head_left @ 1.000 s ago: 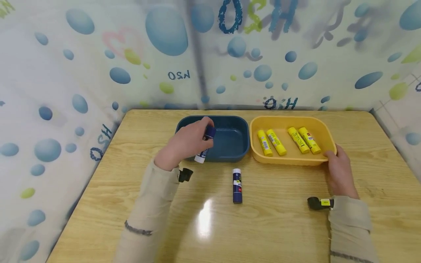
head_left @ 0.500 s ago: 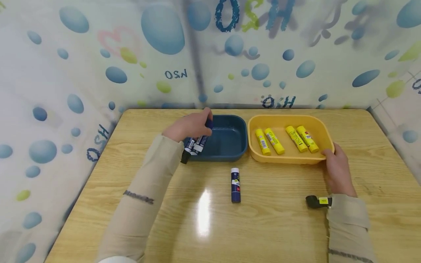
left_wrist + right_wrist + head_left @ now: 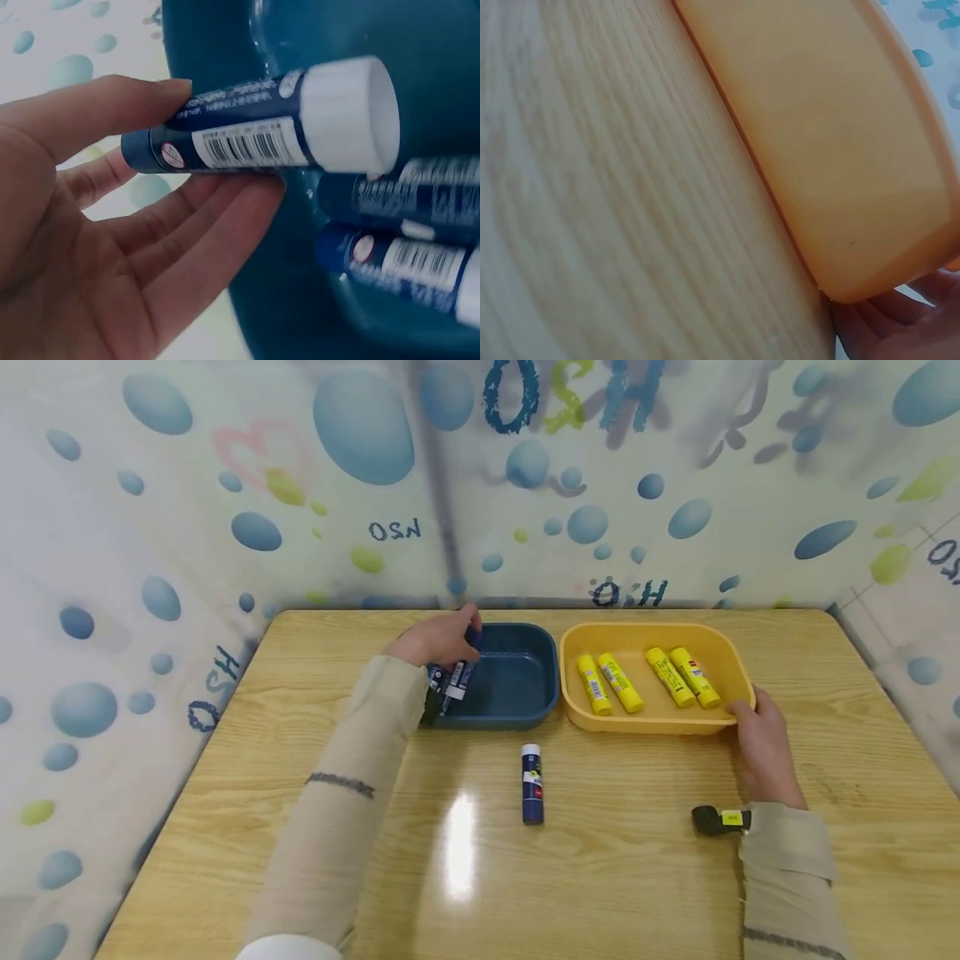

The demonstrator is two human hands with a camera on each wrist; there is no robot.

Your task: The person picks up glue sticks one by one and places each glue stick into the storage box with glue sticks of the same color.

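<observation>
My left hand (image 3: 437,642) is over the left end of a dark blue bin (image 3: 517,683). Between its thumb and fingers it pinches a navy glue stick (image 3: 244,135) with a white end, seen closely in the left wrist view. Two more navy glue sticks, an upper one (image 3: 427,191) and a lower one (image 3: 409,266), lie inside that bin. My right hand (image 3: 768,752) grips the near right corner of a yellow bin (image 3: 660,724), thumb over the rim. Several yellow glue sticks (image 3: 620,682) lie in it in two pairs.
On the wooden table (image 3: 615,877), one navy glue stick (image 3: 532,785) lies in front of the bins, white end away from me. Both bins stand side by side near the table's back edge. A printed wall covering (image 3: 480,485) rises behind.
My left hand has moved left and back, lowering the navy glue stick from over the blue bin's front rim toward those inside. My right hand keeps its grip on the yellow bin.
</observation>
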